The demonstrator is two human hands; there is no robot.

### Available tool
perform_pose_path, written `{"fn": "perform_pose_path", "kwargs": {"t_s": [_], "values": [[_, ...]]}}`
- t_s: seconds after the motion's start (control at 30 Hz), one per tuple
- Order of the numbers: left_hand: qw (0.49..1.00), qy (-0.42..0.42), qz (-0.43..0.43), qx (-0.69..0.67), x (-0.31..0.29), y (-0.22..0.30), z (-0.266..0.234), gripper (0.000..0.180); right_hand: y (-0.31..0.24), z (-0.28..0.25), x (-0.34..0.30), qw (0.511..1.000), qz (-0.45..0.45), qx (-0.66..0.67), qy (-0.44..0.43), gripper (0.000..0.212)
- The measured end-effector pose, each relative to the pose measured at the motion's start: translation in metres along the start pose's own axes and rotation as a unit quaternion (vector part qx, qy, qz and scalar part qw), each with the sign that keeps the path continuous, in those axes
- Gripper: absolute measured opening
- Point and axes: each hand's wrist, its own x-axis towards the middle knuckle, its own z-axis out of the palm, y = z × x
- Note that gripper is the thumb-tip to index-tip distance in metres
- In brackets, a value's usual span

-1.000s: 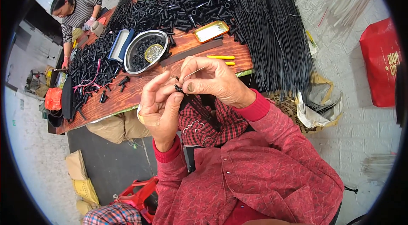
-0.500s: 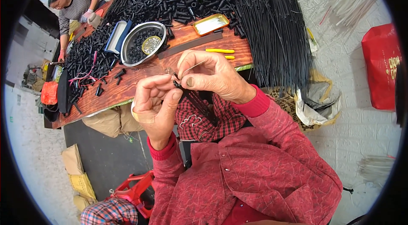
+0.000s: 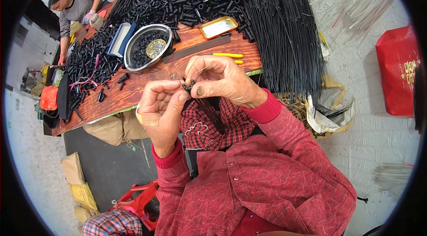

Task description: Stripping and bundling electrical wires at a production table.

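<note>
In front of my chest both hands meet at the fingertips around a small black part (image 3: 188,86). My left hand (image 3: 161,110), with a tan plaster near the wrist, is closed in a pinch on it between thumb and fingertips. From the other side, my right hand (image 3: 229,82) is closed, its thumb and forefinger at the same part. A thin pale wire-like strand (image 3: 203,68) runs out between those right fingers. The fingers partly cover the black part, so its exact kind cannot be made out. Below the hands lies red-and-black checked cloth (image 3: 195,130).
The wooden table (image 3: 118,102) carries a heap of black tubes (image 3: 195,2), long black rods (image 3: 284,35), a metal bowl (image 3: 129,60), a yellow-rimmed tray (image 3: 204,34) and yellow-handled pliers (image 3: 229,54). A co-worker (image 3: 82,2) sits far left. A red bag (image 3: 396,75) stands right.
The whole view has shifted slightly. My right fingers have moved a little around the small black part, and both hands still hold together at it.
</note>
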Motion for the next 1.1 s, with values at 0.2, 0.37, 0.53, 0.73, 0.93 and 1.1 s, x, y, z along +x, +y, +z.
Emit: {"fn": "perform_pose_path", "kwargs": {"t_s": [0.2,0.37,0.53,0.73,0.93,1.1], "values": [[1.000,-0.009,-0.021,0.008,0.001,-0.003,-0.002,0.023,0.000,-0.002,-0.001,1.000,0.009,0.030,0.003,0.013],[0.996,-0.056,-0.057,-0.037,0.006,0.001,0.000,0.024,-0.003,-0.002,-0.003,0.999,0.013,0.038,-0.006,0.011],[0.993,-0.088,-0.065,-0.046,0.009,0.001,-0.004,0.026,-0.001,-0.005,-0.004,1.000,-0.004,0.011,0.003,0.011],[0.987,-0.094,-0.094,-0.093,0.009,0.006,-0.002,0.028,-0.004,-0.002,-0.006,1.000,-0.006,-0.006,-0.006,0.015],[0.978,-0.139,-0.123,-0.090,0.012,0.004,-0.013,0.025,-0.004,-0.002,-0.008,1.000,-0.004,-0.005,-0.025,0.019],[0.976,-0.179,-0.098,-0.078,0.019,-0.001,-0.016,0.018,0.001,-0.003,-0.006,0.999,-0.021,0.005,-0.044,0.019]]}}
